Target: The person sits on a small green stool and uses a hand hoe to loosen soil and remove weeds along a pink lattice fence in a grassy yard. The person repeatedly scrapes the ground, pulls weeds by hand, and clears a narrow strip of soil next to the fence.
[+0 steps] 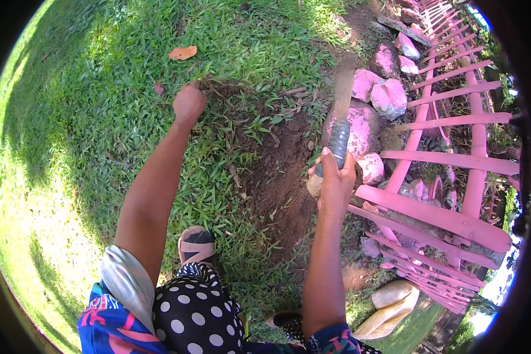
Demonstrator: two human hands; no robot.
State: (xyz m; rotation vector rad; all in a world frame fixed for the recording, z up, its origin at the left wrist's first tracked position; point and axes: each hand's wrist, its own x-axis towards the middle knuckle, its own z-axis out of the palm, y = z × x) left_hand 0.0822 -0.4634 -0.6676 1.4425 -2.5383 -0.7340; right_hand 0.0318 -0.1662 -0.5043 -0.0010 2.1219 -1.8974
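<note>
My right hand grips the wrapped grey handle of a machete. Its broad, dull blade points away from me, above pink-painted stones. My left hand is a fist, low over the grass, with a tuft of grass and rootlets at its curled fingers. Most of that tuft blends into the growth behind it. Between my hands lies a strip of bare brown soil with ragged grass along its left side.
Pink-painted rocks line the right side, before a pink slatted fence. A dry orange leaf lies on the lawn beyond my left hand. Near my sandalled foot is grass; a large dried husk-like leaf sits lower right.
</note>
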